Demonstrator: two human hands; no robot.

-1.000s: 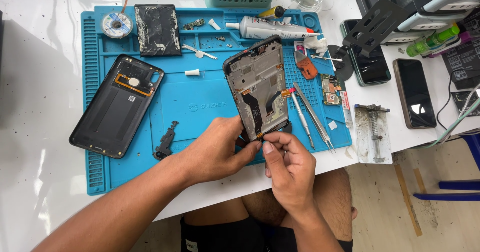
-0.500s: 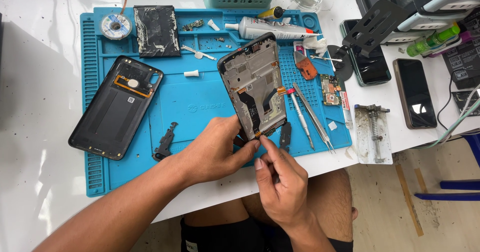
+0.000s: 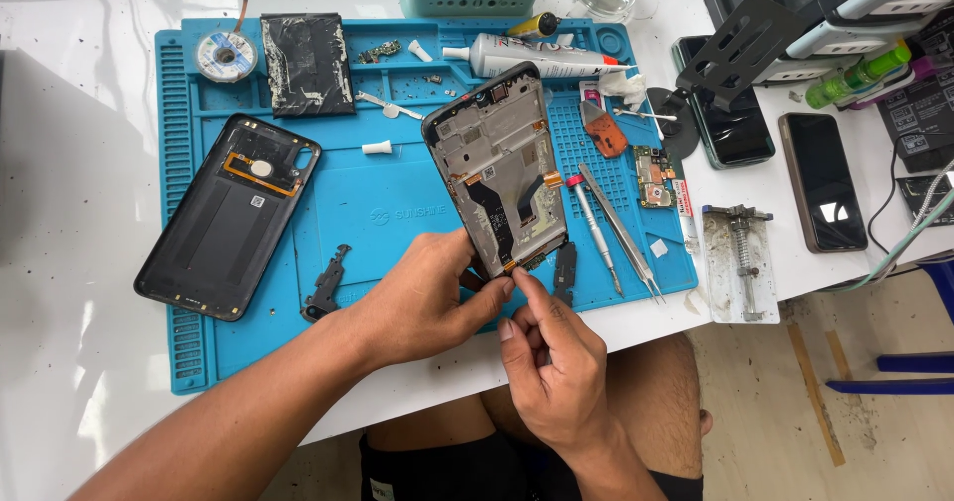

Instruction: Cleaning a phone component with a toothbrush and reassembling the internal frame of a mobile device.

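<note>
Here the left hand (image 3: 422,297) grips the opened phone frame's (image 3: 499,168) lower edge, right hand (image 3: 556,362) pinching beneath.
</note>
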